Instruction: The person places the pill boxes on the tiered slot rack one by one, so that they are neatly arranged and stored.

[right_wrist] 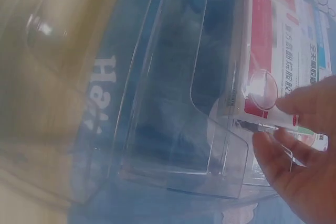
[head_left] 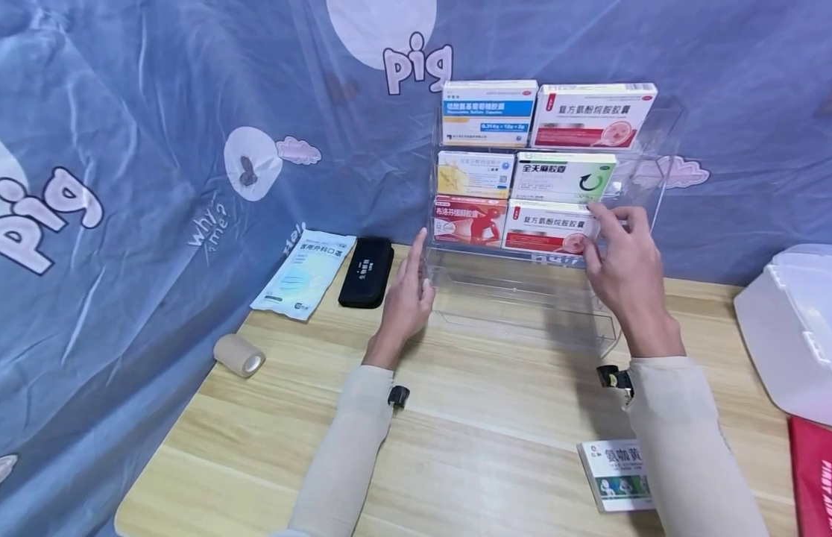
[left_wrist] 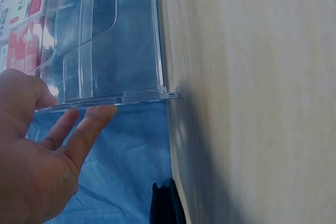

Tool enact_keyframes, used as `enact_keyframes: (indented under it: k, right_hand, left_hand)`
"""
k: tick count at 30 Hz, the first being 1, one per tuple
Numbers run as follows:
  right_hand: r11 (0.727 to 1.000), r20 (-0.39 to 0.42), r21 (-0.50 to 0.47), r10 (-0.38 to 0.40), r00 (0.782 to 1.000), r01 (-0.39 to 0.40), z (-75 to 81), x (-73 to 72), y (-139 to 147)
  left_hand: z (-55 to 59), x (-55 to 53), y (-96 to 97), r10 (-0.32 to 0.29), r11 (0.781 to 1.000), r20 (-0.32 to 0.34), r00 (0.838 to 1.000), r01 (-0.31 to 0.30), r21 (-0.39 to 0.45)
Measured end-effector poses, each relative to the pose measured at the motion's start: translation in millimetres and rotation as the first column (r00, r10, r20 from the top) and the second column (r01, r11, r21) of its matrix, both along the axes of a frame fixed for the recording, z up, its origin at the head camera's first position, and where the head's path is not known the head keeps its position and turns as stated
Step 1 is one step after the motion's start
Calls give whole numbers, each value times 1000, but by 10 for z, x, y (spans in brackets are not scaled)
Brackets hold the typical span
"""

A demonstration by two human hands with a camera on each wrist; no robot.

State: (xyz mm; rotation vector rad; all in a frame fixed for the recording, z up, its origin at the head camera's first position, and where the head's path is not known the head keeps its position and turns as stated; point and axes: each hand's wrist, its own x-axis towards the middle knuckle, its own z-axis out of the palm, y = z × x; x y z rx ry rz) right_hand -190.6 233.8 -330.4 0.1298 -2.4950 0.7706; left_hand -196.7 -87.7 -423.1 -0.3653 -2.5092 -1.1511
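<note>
A clear plastic display rack (head_left: 517,287) holds several medicine boxes in tiers. My right hand (head_left: 627,261) pinches the right end of a red-and-white medicine box (head_left: 543,226) in the lowest filled row; the right wrist view shows the thumb and fingers at that box's (right_wrist: 265,56) end. Beside it stands a red medicine box (head_left: 468,221). At the rack's left side, my left hand (head_left: 405,298) holds the side panel's edge, thumb and fingertips against the plastic in the left wrist view. Above are a green-and-white box (head_left: 563,177) and a yellow-and-white box (head_left: 475,174).
The top tier has a blue-and-white box (head_left: 488,113) and another red-and-white box (head_left: 593,115). Left of the rack lie a black case (head_left: 366,272), a mask packet (head_left: 305,274) and a bandage roll (head_left: 238,355). Rightward are a white bin (head_left: 792,321), red pouch (head_left: 818,477) and loose box (head_left: 617,475).
</note>
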Motion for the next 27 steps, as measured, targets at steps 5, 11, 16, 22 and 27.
enact_keyframes:
  k: [5,11,16,22,27]
  right_hand:
    - [993,68,96,59,996,-65,9,24,36]
    - [985,134,138,84,987,-102,19,71,74]
    - [984,189,149,72,979,-101,47,126,93]
    - [981,217,146,91,972,-124,113,241,84]
    - [982,218,128,106,970,-136,158,386,97]
  left_hand:
    - [-7,-5,-4,6,1000,-3,1000,-6,3]
    - [-25,-3,4,11,1000,9,1000,-11,2]
    - [-32,4,12,2,1000,10,1000,-2,3]
    - [-6,3,-13,9,1000,5,1000,-9,5]
    - [-5,-3,-13,5,1000,15,1000,-5,4]
